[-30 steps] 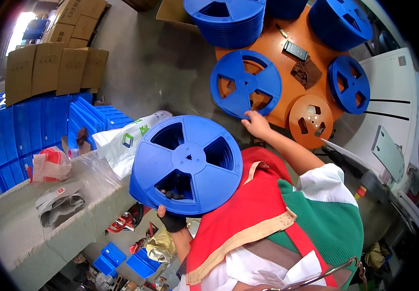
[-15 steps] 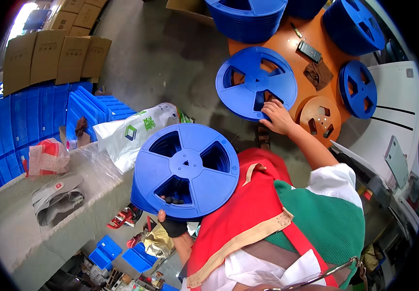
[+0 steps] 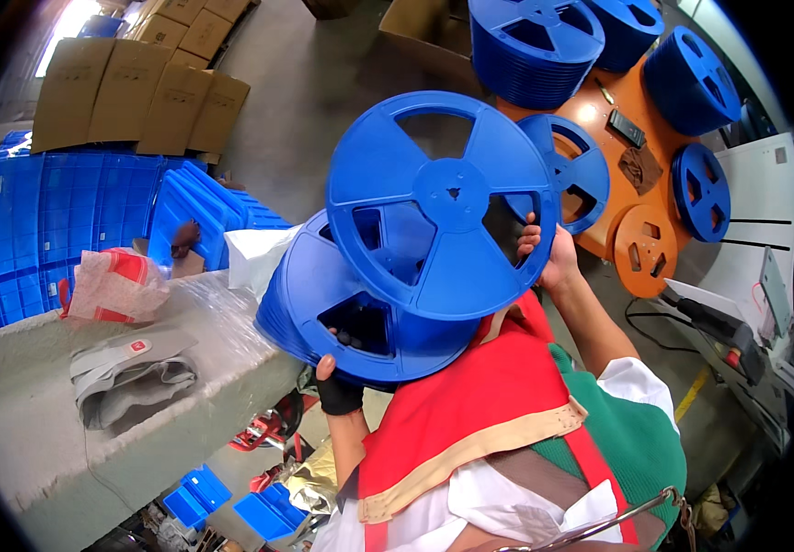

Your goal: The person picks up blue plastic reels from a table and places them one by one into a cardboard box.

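Observation:
A three-spoked blue plastic reel [image 3: 456,189] is lifted in my right hand [image 3: 555,256], whose fingers pass through its opening and grip the rim. This reel overlaps a thick stack of similar blue reels [image 3: 429,345] resting against my front; whether they touch, I cannot tell. My left hand [image 3: 340,391], in a black fingerless glove, supports that stack at its lower edge, thumb outside and fingertips showing in an opening. Behind the lifted reel, another blue reel [image 3: 590,170] lies at the near edge of the orange table [image 3: 592,109].
Several stacks of blue reels [image 3: 539,60], an orange reel [image 3: 645,250], a black remote [image 3: 627,129] and a brown cloth [image 3: 640,169] are on the table. To the left stand a concrete ledge [image 3: 38,405] with a grey cap [image 3: 135,373], blue crates [image 3: 75,207] and cardboard boxes [image 3: 130,92].
My right hand has come away from the table with a blue reel and now holds it above the stack. The left hand keeps its hold; the whole view has shifted slightly.

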Demonstrator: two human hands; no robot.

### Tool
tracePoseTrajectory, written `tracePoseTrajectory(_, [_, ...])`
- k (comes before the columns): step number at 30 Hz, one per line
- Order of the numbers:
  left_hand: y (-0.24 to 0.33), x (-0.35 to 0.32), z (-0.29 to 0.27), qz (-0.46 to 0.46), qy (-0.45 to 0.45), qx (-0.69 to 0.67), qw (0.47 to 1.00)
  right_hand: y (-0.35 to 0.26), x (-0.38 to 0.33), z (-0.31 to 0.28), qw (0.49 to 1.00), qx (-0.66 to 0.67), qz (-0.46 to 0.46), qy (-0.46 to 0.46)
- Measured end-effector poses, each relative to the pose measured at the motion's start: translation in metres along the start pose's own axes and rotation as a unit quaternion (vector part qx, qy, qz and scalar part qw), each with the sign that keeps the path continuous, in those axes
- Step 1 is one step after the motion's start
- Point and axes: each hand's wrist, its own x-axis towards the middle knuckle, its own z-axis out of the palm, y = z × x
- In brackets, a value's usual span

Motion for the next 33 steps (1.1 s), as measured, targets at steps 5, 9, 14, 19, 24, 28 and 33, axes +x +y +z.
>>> tracePoseTrajectory(5, [0.022,0.045,0.002,-0.003,-0.017,0.024,1.000,0.038,0.033,0.023,0.997,-0.014,0.069,-0.001])
tracePoseTrajectory(9, [0.041,0.095,0.008,-0.041,-0.061,-0.002,0.997,0.045,0.079,0.051,0.992,-0.075,0.098,0.020])
tracePoseTrajectory(14, [0.072,0.172,0.040,-0.025,-0.072,0.009,0.997,0.040,0.165,0.102,0.975,-0.151,0.159,0.039])
tracePoseTrajectory(19, [0.112,0.245,0.083,-0.005,-0.107,0.048,0.993,0.029,0.255,0.165,0.957,-0.247,0.135,0.067])
tracePoseTrajectory(24, [0.132,0.314,0.103,0.004,-0.141,-0.017,0.990,0.021,0.320,0.220,0.801,-0.563,-0.171,0.111])
tracePoseTrajectory(28, [0.153,0.385,0.130,-0.050,-0.151,0.010,0.987,0.030,0.318,0.308,0.384,-0.761,-0.519,-0.061])
tracePoseTrajectory(33, [0.182,0.487,0.177,-0.128,-0.164,0.080,0.975,0.058,0.327,0.407,0.599,-0.734,-0.108,-0.301])
